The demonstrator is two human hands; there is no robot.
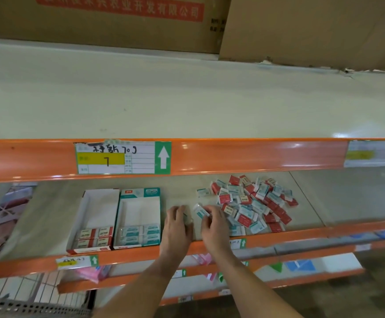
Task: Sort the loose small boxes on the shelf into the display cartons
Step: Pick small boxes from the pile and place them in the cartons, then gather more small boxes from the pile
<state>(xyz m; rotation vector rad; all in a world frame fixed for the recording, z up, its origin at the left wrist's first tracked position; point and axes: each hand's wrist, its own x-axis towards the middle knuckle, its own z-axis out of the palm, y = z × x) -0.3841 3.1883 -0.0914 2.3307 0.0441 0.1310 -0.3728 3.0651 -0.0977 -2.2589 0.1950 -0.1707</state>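
A pile of loose small boxes (252,204), some red and some teal, lies on the shelf to the right. Two open display cartons stand at the left: a red carton (90,200) with red boxes in its front end, and beside it a teal carton (139,208) with teal boxes in front. My right hand (212,226) pinches a teal small box (200,211) at the pile's left edge. My left hand (177,222) rests just left of it, fingers curled over a small box that is mostly hidden.
An orange shelf rail (255,154) with a price label (122,157) crosses above the working shelf. Large cardboard boxes (118,21) stand on the upper shelf. Packs of pink goods (90,271) lie on lower shelves. A magazine-like packet (7,212) sits far left.
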